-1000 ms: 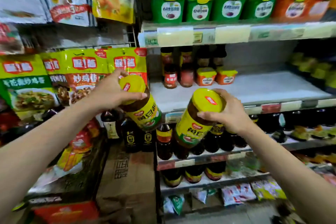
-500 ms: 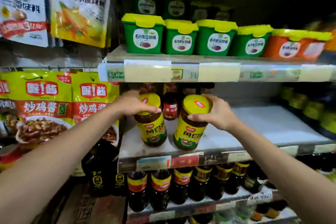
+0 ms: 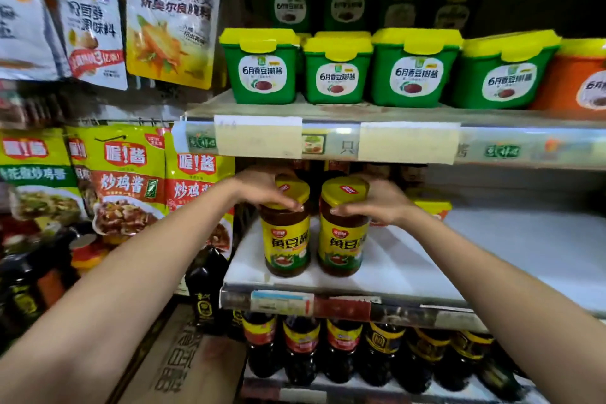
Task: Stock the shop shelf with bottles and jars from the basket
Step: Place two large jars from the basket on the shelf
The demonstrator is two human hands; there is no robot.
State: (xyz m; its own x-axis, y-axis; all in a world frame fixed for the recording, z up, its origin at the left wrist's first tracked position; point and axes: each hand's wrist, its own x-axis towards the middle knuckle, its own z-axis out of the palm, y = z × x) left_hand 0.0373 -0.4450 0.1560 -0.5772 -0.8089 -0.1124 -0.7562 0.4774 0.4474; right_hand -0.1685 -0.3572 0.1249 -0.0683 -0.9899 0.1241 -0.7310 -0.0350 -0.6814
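Two jars of brown sauce with yellow lids and yellow-green labels stand upright side by side near the front left of the white middle shelf [image 3: 492, 249]. My left hand [image 3: 262, 190] grips the left jar [image 3: 286, 246] round its lid. My right hand [image 3: 377, 200] grips the right jar [image 3: 342, 244] round its lid. Both jars rest on the shelf board, a small gap between them. The basket is out of view.
Green tubs with yellow lids [image 3: 334, 70] and an orange tub [image 3: 580, 79] fill the shelf above. Small jars and an orange tub [image 3: 433, 208] sit at the back of the middle shelf. Dark sauce bottles [image 3: 341, 348] line the shelf below. Sauce pouches [image 3: 128, 180] hang left; a cardboard box [image 3: 183, 364] sits below.
Both hands carried the tilted jars up and forward over the shelf edge and set them upright on the middle shelf. The camera moved closer and higher.
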